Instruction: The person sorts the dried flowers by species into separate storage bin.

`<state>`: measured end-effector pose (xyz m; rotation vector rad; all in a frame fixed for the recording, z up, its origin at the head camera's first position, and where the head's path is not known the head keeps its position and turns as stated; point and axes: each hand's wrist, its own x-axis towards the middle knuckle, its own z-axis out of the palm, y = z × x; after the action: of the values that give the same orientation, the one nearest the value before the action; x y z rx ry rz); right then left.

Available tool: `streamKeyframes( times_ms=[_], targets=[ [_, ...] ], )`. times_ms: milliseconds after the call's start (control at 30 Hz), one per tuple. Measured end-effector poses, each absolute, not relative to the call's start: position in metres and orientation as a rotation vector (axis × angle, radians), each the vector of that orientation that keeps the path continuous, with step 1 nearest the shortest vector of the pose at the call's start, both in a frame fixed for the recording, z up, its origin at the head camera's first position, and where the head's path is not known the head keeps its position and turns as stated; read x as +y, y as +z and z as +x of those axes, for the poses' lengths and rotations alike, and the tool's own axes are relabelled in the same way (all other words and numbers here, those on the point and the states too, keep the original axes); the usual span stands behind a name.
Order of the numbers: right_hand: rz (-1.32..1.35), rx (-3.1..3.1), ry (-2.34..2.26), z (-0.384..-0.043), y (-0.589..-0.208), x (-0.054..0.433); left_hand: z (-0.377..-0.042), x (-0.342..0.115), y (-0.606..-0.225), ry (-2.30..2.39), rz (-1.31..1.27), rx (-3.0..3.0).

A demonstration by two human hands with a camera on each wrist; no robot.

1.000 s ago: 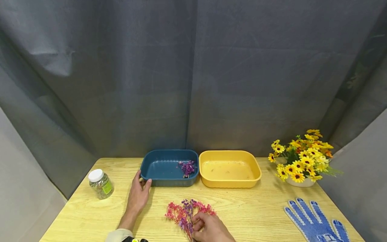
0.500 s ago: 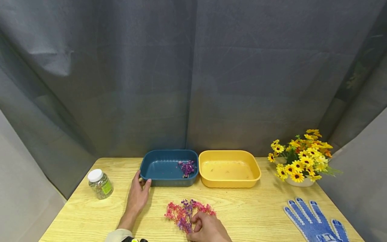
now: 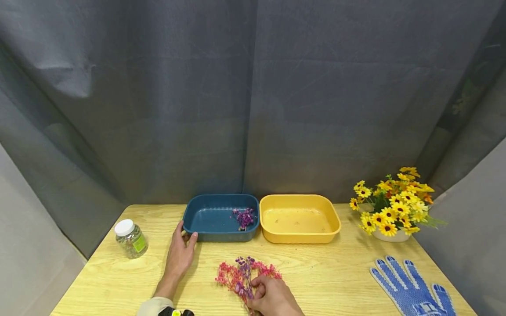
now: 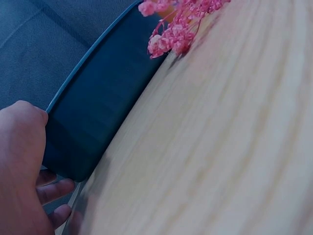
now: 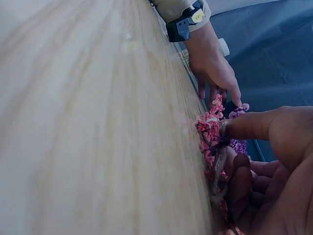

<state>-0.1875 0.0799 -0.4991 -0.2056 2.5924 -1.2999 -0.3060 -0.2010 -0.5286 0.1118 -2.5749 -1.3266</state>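
At the left front corner of a dark blue plastic basin, my left hand holds its wall, thumb on the near side and fingers round the corner. Small purple dried flowers lie in the basin's right end. Nearer to me, my right hand pinches among the stems of a dried flower bunch on the table. Purple sprigs stand in its middle, with pink sprigs on both sides. In the right wrist view the thumb and finger meet at the stems; the exact stem pinched is unclear.
A yellow basin touches the blue one on the right, with small crumbs inside. A white-lidded jar stands at left. On the right are a pot of yellow flowers and a blue-and-white glove. A grey curtain hangs behind.
My right hand's fingertips have shifted slightly at the stems, toward the left and then back. The left hand stays at the blue basin.
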Motion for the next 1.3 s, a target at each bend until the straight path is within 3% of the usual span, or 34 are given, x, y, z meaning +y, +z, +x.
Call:
streamKeyframes(
  times_ms=[1300],
  targets=[
    [-0.205, 2.294, -1.567, -0.189, -0.495, 0.09, -0.307, -0.203, -0.527, -1.346, 0.096, -2.599]
  ],
)
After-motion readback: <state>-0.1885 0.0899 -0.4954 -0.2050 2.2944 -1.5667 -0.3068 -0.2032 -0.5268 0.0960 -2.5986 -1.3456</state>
